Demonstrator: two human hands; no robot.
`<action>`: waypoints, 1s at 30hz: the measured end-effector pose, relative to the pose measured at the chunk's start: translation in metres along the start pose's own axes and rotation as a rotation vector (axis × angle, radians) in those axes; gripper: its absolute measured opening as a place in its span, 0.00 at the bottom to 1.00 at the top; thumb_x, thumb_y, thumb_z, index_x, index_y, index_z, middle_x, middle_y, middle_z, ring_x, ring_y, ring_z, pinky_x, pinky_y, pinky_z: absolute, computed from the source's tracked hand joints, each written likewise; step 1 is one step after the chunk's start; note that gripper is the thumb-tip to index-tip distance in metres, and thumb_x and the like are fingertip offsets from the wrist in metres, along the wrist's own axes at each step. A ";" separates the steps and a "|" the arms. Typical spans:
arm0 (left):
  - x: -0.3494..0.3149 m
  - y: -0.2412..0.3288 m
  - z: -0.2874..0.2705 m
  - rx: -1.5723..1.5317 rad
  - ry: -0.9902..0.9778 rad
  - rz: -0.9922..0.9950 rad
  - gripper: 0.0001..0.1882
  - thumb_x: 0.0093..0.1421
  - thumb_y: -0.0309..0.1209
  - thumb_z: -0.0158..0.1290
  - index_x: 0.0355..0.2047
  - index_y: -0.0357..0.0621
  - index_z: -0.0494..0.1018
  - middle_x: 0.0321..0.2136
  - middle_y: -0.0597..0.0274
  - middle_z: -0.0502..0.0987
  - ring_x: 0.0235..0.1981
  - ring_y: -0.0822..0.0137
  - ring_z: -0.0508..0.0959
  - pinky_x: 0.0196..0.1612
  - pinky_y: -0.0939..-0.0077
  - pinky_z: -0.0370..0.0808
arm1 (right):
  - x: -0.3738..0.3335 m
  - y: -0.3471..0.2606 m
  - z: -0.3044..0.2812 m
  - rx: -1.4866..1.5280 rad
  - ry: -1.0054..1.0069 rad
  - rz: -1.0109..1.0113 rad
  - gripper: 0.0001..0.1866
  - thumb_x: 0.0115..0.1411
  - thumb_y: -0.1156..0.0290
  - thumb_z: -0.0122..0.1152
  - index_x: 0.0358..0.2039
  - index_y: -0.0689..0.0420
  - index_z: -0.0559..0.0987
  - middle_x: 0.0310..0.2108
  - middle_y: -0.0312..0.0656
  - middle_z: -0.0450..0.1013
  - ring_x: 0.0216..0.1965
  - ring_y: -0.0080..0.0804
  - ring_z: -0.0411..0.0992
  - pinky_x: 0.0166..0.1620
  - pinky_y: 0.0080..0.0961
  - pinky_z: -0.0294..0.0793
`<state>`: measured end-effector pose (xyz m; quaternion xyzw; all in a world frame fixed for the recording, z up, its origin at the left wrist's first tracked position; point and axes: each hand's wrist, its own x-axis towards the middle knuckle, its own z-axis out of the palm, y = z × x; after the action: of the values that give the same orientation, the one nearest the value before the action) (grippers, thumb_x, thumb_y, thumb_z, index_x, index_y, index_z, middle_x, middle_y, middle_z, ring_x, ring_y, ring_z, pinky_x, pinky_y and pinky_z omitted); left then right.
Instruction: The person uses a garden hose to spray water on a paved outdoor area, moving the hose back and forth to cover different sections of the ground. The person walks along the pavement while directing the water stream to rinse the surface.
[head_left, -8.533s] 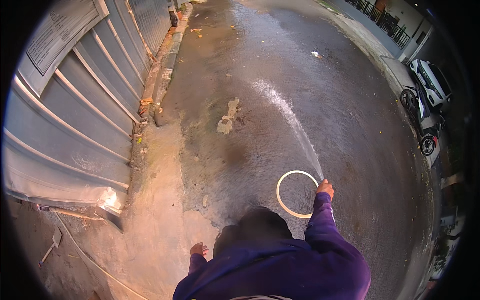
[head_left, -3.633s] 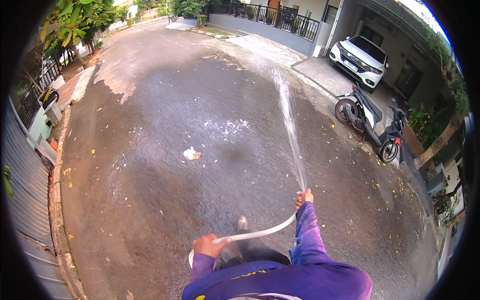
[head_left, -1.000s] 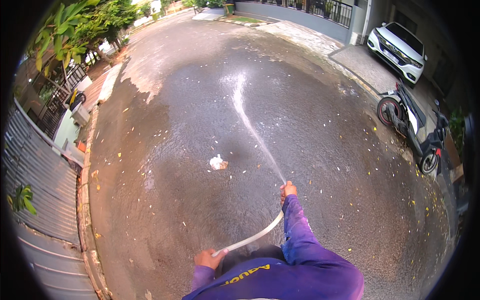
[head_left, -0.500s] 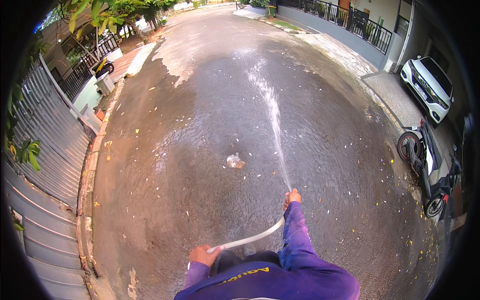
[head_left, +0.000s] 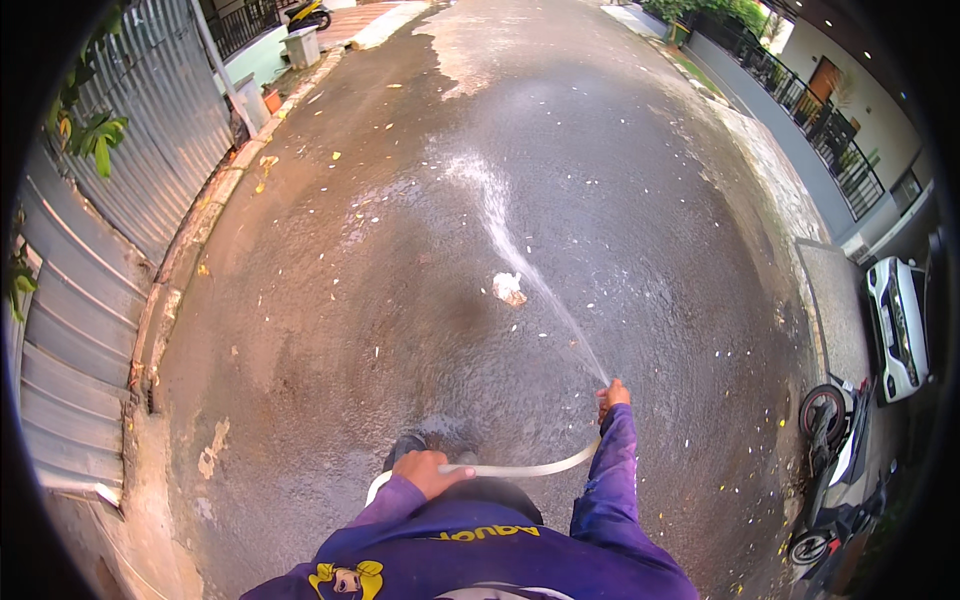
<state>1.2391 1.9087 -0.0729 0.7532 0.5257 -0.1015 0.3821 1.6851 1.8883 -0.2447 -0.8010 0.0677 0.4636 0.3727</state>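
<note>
A pale, flexible hose (head_left: 535, 469) curves between my two hands in front of my body. My right hand (head_left: 613, 396), arm stretched forward, is closed around its outlet end. From there a jet of water (head_left: 540, 285) shoots ahead and to the left, breaking into spray on the wet asphalt (head_left: 420, 330). Near my waist my left hand (head_left: 428, 474) grips the hose further back, fingers wrapped round it. A crumpled whitish clump (head_left: 509, 289), its kind unclear, lies on the road right beside the jet.
A corrugated metal fence (head_left: 165, 120) and a kerb (head_left: 190, 255) run along the left. At the right, a motorcycle (head_left: 835, 470) and a white car (head_left: 897, 325) are parked by the road edge. Small pale petals or leaves dot the asphalt.
The water jet has swung left, now passing close to the whitish clump. My view has turned to the right, and a dark shoe now shows beside my left hand.
</note>
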 end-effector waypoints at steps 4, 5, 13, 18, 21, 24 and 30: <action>0.002 0.001 -0.005 -0.032 0.008 -0.026 0.39 0.50 0.73 0.53 0.27 0.43 0.81 0.23 0.43 0.80 0.33 0.42 0.82 0.38 0.52 0.76 | 0.018 -0.014 0.016 -0.105 0.038 -0.057 0.24 0.62 0.50 0.36 0.27 0.56 0.73 0.10 0.35 0.52 0.08 0.29 0.47 0.14 0.32 0.45; 0.001 -0.003 -0.007 -0.054 0.009 -0.064 0.39 0.51 0.72 0.53 0.27 0.43 0.81 0.24 0.43 0.80 0.33 0.42 0.81 0.39 0.52 0.76 | 0.014 -0.019 0.031 -0.110 0.004 -0.041 0.24 0.62 0.49 0.36 0.27 0.56 0.73 0.10 0.35 0.52 0.08 0.29 0.47 0.14 0.32 0.45; 0.032 -0.032 -0.021 -0.138 0.101 -0.146 0.40 0.50 0.73 0.53 0.27 0.43 0.81 0.23 0.45 0.80 0.31 0.43 0.82 0.37 0.51 0.76 | 0.027 -0.080 0.109 -0.063 0.009 -0.017 0.27 0.63 0.47 0.35 0.27 0.57 0.73 0.09 0.35 0.52 0.07 0.29 0.48 0.13 0.32 0.46; 0.073 -0.046 -0.052 -0.169 0.117 -0.155 0.39 0.50 0.73 0.54 0.26 0.44 0.81 0.23 0.45 0.80 0.31 0.43 0.82 0.37 0.51 0.76 | 0.048 -0.115 0.143 -0.143 -0.006 -0.084 0.26 0.62 0.48 0.35 0.28 0.58 0.73 0.09 0.35 0.51 0.08 0.30 0.48 0.13 0.32 0.46; 0.094 -0.042 -0.067 -0.205 0.095 -0.181 0.39 0.50 0.73 0.53 0.27 0.44 0.81 0.24 0.45 0.80 0.32 0.43 0.82 0.38 0.52 0.76 | 0.053 -0.146 0.154 -0.135 -0.009 -0.057 0.27 0.62 0.50 0.38 0.26 0.60 0.76 0.10 0.40 0.57 0.09 0.35 0.55 0.14 0.37 0.52; 0.123 -0.037 -0.085 -0.246 0.081 -0.096 0.39 0.51 0.73 0.53 0.29 0.44 0.81 0.26 0.45 0.80 0.33 0.43 0.81 0.39 0.53 0.77 | 0.108 -0.163 0.129 -0.075 0.128 -0.135 0.27 0.61 0.51 0.40 0.24 0.61 0.77 0.10 0.43 0.60 0.09 0.39 0.59 0.15 0.40 0.55; 0.156 -0.037 -0.116 -0.210 -0.018 -0.040 0.34 0.54 0.67 0.54 0.32 0.45 0.81 0.29 0.47 0.81 0.36 0.44 0.81 0.42 0.53 0.76 | 0.102 -0.208 0.160 -0.104 0.121 -0.145 0.24 0.61 0.50 0.39 0.25 0.58 0.74 0.09 0.38 0.55 0.08 0.33 0.52 0.14 0.35 0.49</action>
<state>1.2442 2.1047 -0.0974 0.6974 0.5450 -0.0601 0.4615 1.7258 2.1666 -0.2610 -0.8485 0.0078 0.3893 0.3585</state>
